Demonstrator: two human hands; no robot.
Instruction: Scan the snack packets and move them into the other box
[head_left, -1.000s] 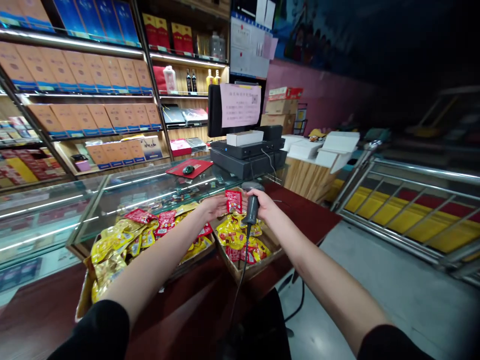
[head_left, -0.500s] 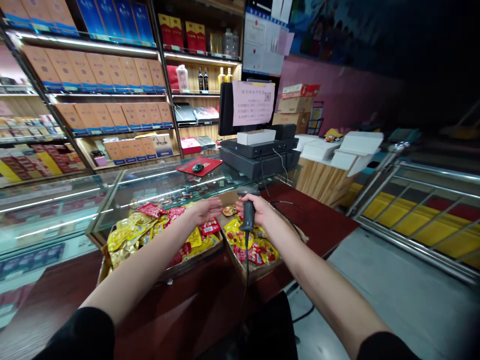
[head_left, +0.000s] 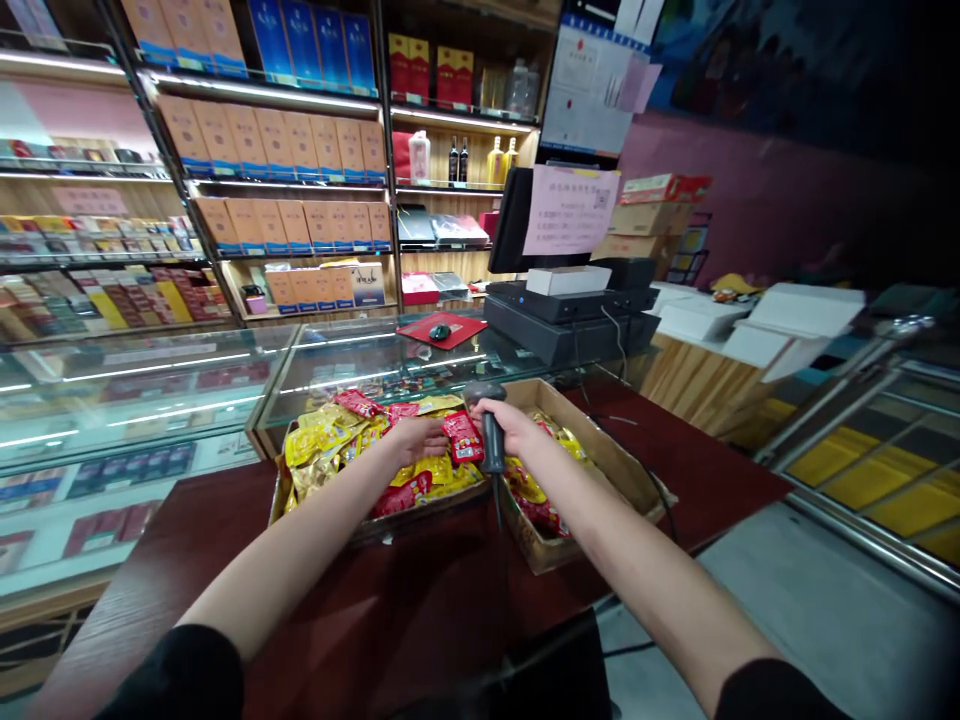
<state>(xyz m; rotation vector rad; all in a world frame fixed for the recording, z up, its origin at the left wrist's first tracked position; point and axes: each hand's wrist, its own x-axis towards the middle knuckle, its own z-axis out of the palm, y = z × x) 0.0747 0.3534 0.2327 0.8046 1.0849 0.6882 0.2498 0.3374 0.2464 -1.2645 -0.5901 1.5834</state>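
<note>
My right hand [head_left: 511, 425] is wrapped round the handle of a black corded barcode scanner [head_left: 493, 440], whose head points away from me. Over the left box [head_left: 442, 504], heaped with yellow and red snack packets [head_left: 319, 440], is my left hand [head_left: 420, 440], its fingers stretched out. A red packet [head_left: 463, 437] lies at its fingertips; whether they touch is unclear. The right cardboard box [head_left: 622, 462] holds more yellow and red packets, partly hidden by my right hand and forearm.
Behind the boxes is a glass display counter [head_left: 300, 375] with a mouse on a red pad [head_left: 457, 330]. A monitor [head_left: 514, 225] stands above a black cash drawer [head_left: 562, 335]. Metal railing [head_left: 847, 400] runs along the right. The scanner cable hangs down over the dark red table [head_left: 300, 620].
The view has turned left. My left hand has moved toward a red packet in the left box, and the scanner has shifted left to the gap between the boxes.
</note>
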